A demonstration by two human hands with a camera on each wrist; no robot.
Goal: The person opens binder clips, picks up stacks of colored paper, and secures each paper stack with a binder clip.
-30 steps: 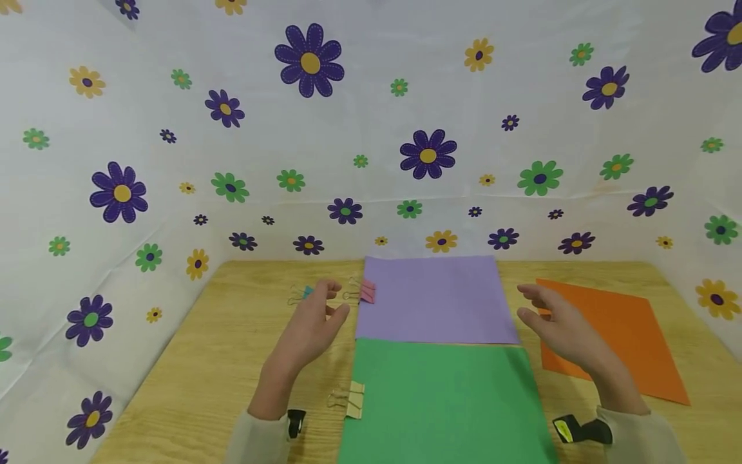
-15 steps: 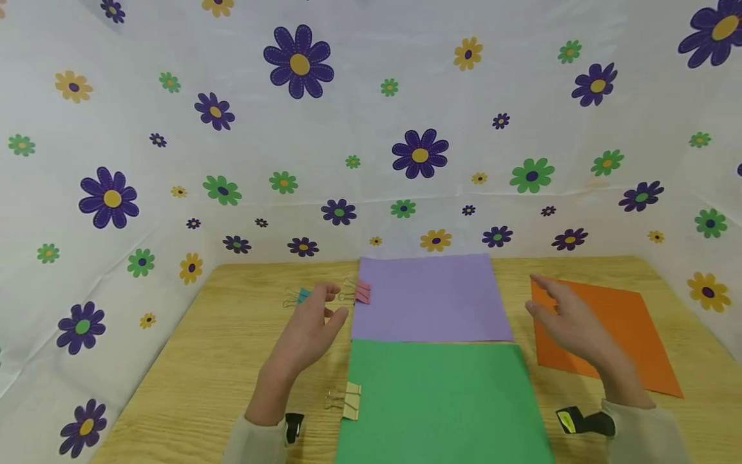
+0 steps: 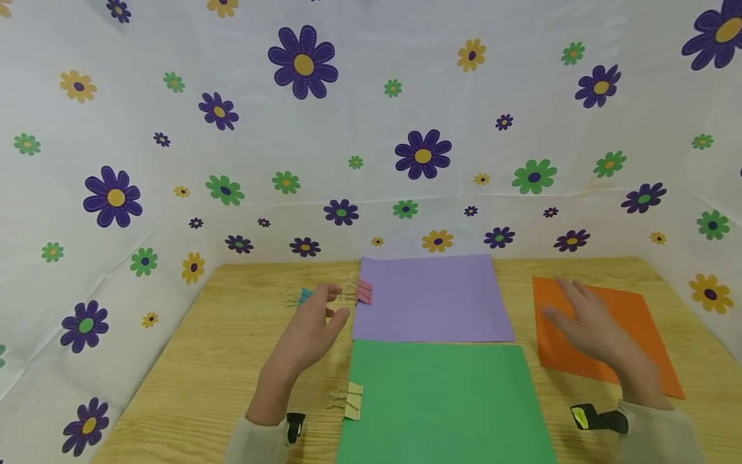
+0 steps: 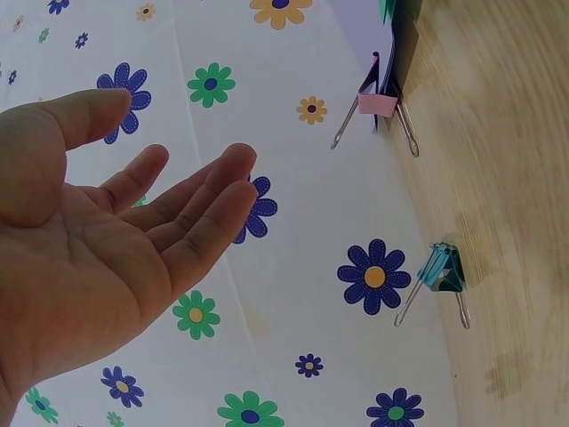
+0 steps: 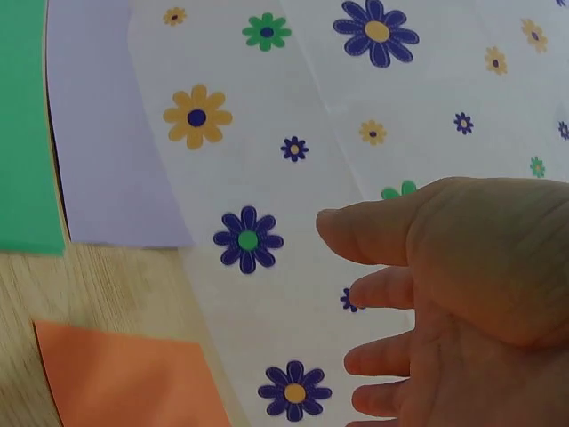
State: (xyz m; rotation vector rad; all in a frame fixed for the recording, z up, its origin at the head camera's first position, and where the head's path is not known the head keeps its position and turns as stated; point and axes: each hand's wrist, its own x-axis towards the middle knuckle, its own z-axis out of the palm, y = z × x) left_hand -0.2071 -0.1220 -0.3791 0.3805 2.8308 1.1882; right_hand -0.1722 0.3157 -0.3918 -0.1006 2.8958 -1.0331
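My left hand (image 3: 310, 332) hovers left of the papers, its fingers loosely bent around nothing. Beyond its fingertips lies a teal binder clip (image 4: 443, 269), loose on the table. A pink binder clip (image 3: 364, 292) grips the left edge of the purple paper (image 3: 431, 299). Nearer me, a cream binder clip (image 3: 353, 401) bites the left edge of the green paper (image 3: 446, 399), which lies in front of the purple one. Over the orange paper (image 3: 637, 322) at the right is my right hand (image 3: 594, 328), palm inward, fingers extended, holding nothing.
The wooden table (image 3: 214, 361) runs back to a flower-printed white sheet (image 3: 359, 116), which closes off the rear and both sides. Black camera straps sit at both wrists.
My right hand has moved rightward from the orange paper's left edge to above that paper. The left hand stays nearly where it was; papers and clips are unmoved.
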